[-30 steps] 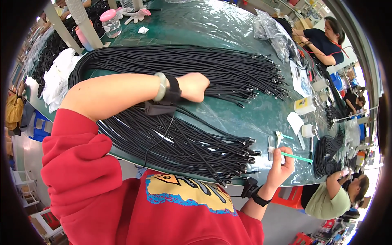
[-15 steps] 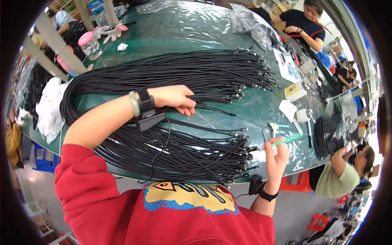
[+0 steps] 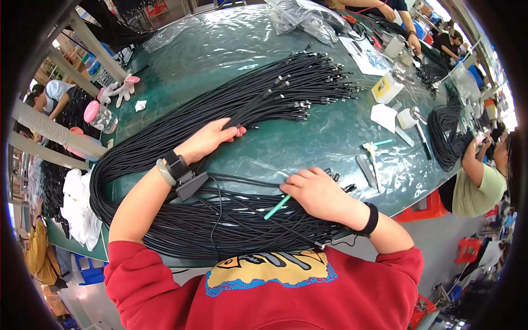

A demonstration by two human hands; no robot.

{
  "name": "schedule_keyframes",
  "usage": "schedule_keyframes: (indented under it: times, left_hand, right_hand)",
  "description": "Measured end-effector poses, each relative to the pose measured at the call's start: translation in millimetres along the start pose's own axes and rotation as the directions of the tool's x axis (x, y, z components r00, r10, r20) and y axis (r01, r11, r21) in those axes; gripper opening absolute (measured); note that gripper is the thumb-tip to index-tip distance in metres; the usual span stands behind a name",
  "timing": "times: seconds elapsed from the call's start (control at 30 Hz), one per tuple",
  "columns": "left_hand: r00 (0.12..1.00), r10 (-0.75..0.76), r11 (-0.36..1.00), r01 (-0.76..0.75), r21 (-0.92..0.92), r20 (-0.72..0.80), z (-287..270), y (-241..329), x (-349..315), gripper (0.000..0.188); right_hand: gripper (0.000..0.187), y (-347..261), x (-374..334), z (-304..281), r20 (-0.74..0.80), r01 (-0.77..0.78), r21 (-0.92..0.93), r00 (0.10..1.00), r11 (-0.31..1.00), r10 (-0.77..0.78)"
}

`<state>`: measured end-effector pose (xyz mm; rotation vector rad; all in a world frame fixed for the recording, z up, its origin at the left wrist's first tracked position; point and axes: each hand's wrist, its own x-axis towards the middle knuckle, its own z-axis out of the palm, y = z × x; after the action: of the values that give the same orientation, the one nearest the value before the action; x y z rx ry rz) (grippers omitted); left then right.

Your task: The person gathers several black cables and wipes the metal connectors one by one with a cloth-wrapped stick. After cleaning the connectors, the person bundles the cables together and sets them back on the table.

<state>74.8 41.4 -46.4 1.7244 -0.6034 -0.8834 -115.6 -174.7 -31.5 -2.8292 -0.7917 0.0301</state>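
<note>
A thick bundle of black cables [image 3: 181, 118] with metal-tipped connectors loops round at the left. Its far half and its near half [image 3: 220, 225] both run to the right across the table. My left hand [image 3: 212, 137] is closed round several cables at the near side of the far half, lifting their ends so that they lie across the others. Above the near half, my right hand [image 3: 319, 192] is closed on a thin green stick [image 3: 278, 207], which points down and to the left. That hand covers some connector ends. Whether it also grips a cable cannot be told.
On the green table [image 3: 181, 60], a white bottle with a yellow label [image 3: 387, 87], a smaller bottle [image 3: 408, 117], white paper [image 3: 384, 117] and slim tools stand or lie at the right. A pink-lidded jar [image 3: 100, 116] is at the far left. Co-workers sit around.
My right hand has come left over the near cables, the green stick now pointing down-left. My left hand has gathered cables and raised their ends onto the far half. The view has shifted.
</note>
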Motion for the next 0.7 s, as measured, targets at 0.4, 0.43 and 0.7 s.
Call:
schedule_keyframes:
  times: [0.4, 0.43, 0.7]
  left_hand:
    - [0.987, -0.022, 0.919, 0.082, -0.385, 0.157, 11.2, 63.0, -53.8, 0.021]
    - [0.986, -0.017, 0.932, 0.075, -0.355, 0.164, 21.9, 65.8, -64.9, 0.021]
    - [0.99, 0.141, 0.977, -0.138, -0.165, 0.003, 66.5, 40.8, -98.2, 0.021]
  right_hand:
    - [0.024, 8.7, -9.4, -0.1, -0.04, 0.001, 0.019, 0.999, 1.0, 0.0]
    - [0.024, 10.3, -13.6, -4.8, -0.007, -0.084, 0.007, 0.996, 0.996, 0.084]
    - [0.045, 18.3, -33.8, -42.1, -0.207, -0.297, 0.181, 0.92, 0.937, 0.332]
